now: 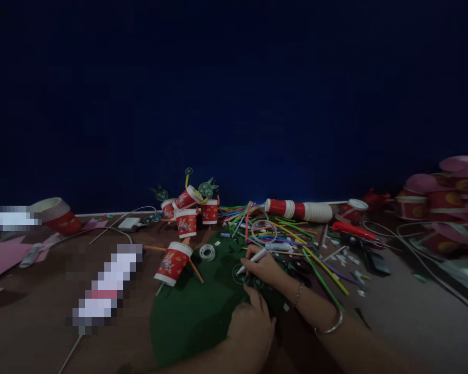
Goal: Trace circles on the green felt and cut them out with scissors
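In the dim head view, my right hand (262, 266) is closed around a white marker pen (253, 258), its tip touching a pale round drawing (239, 275) on dark green paper (191, 317). Just below, my left hand (252, 324) rests on the paper with the index finger stretched out near the drawings. A second round drawing (258, 281) lies partly under my right hand. Left of the hands, a red paper cup (172, 264) with a white rim stands tilted, orange sticks (195, 271) beside it. A roll of clear tape (207, 253) lies on the paper's far edge.
Several red cups (186, 223) with stick-mounted cutouts stand behind. Coloured straws (292, 234) spread beyond my right hand, near a lying cup stack (296, 210), a red-handled tool (353, 229) and paper scraps (341, 255). A pixelated object (109, 285) and cable lie left; decorated cups (432, 202) fill the right.
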The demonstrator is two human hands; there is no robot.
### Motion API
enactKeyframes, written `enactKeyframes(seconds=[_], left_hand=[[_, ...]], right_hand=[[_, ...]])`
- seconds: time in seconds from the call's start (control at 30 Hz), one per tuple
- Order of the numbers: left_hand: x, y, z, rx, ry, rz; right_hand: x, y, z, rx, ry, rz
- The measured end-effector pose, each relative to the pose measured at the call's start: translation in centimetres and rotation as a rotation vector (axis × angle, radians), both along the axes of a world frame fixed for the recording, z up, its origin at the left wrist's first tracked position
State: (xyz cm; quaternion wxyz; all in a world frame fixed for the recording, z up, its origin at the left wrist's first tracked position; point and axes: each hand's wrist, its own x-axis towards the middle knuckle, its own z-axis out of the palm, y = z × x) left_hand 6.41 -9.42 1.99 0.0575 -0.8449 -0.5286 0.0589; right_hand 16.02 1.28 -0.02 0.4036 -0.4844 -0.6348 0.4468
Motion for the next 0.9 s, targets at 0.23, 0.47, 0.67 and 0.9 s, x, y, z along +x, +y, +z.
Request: enactKeyframes(seconds=[0.23, 0.47, 0.67, 0.9], left_hand=[[0.06, 0.13, -0.10, -0.005, 0.005, 0.007], [0.00, 0.03, -0.24, 0.011, 0.004, 0.002], [-0.08, -0.11, -0.30, 0.026, 0.004, -0.011], [0.06, -0.02, -0.23, 0.005, -0.004, 0.013]], right_hand=[[-0.06, 0.09, -0.09, 0.008, 0.004, -0.019], [-0.04, 0.24, -0.26, 0.040, -0.013, -0.058], [-0.04, 0.32, -0.36, 0.033, 0.005, -0.068], [0.01, 0.30, -0.08, -0.003, 0.050, -0.069]])
